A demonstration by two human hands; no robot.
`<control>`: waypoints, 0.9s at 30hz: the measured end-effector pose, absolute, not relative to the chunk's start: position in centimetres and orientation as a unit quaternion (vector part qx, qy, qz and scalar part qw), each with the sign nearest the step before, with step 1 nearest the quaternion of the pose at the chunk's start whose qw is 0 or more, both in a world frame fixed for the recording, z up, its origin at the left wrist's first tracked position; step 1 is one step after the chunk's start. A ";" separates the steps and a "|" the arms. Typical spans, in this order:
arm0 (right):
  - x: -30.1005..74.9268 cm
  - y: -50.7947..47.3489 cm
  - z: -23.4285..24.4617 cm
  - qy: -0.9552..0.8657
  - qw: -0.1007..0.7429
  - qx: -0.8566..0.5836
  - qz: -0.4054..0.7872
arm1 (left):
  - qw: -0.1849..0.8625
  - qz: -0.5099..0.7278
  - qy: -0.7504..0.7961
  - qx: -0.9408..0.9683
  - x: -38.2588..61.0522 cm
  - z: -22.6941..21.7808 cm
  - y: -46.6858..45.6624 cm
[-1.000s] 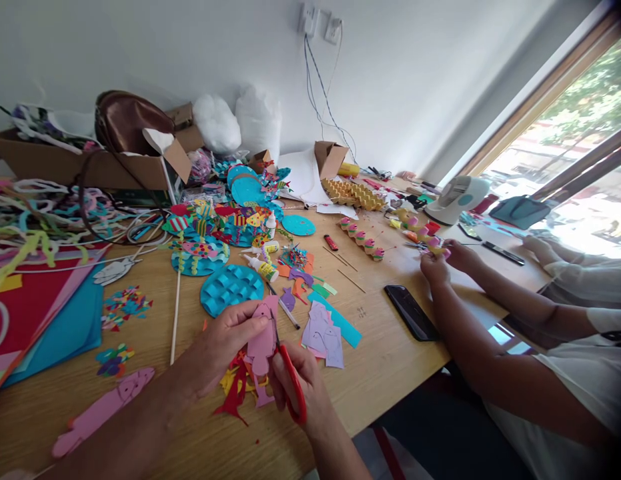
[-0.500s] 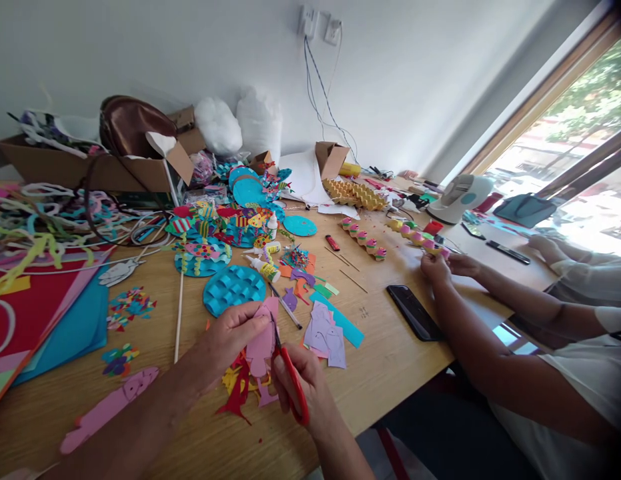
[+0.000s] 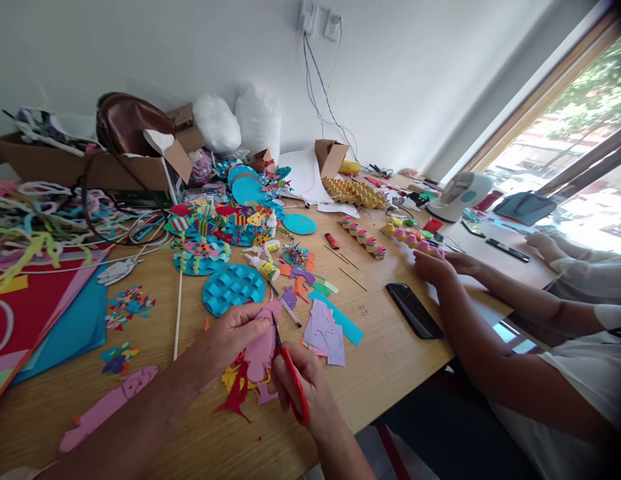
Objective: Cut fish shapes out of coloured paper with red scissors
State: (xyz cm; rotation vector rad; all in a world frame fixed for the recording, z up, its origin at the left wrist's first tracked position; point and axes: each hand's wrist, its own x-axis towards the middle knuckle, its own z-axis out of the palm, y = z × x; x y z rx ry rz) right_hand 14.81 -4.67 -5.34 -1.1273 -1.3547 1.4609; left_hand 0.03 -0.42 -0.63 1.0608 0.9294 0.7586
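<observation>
My left hand (image 3: 243, 333) pinches a piece of pink paper (image 3: 259, 353) with a fish-like outline. Red-handled scissors (image 3: 294, 387) are gripped in my right hand (image 3: 310, 380), their blades at the paper's right edge close to my left fingertips. Below the paper lie red and yellow paper scraps (image 3: 237, 393). A second pink paper fish (image 3: 110, 407) rests to the left, partly behind my left forearm. Beyond my hands sits a round blue base with woven strips (image 3: 233, 291). Light purple paper with drawn fish (image 3: 327, 333) lies to the right, near a pen (image 3: 287, 305).
A co-worker's hands (image 3: 435, 267) hold a painted egg-carton strip (image 3: 410, 237) at the right, by a black phone (image 3: 414, 312). Decorated fish pieces (image 3: 205, 230), glue bottles (image 3: 264, 267) and a cardboard box (image 3: 85, 170) stand farther back. Colored paper sheets (image 3: 65, 333) lie left.
The pink paper has tilted slightly in my left hand, and the scissors stay at its edge. The co-worker's near hand has shifted a little left along the egg-carton strip.
</observation>
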 end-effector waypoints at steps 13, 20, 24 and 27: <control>14.8 -4.8 -4.5 -0.535 0.394 -0.460 0.589 | 0.700 0.322 0.428 0.473 -0.5 -0.3 -0.2; 14.9 -4.9 -4.4 -0.536 0.391 -0.465 0.586 | 0.682 0.329 0.438 0.484 -0.7 -0.5 -0.1; 14.8 -4.9 -4.4 -0.536 0.392 -0.461 0.588 | 0.676 0.336 0.438 0.488 -0.6 -0.4 -0.1; 14.7 -4.8 -4.3 -0.534 0.393 -0.460 0.591 | 0.673 0.340 0.435 0.492 -0.6 -0.5 -0.1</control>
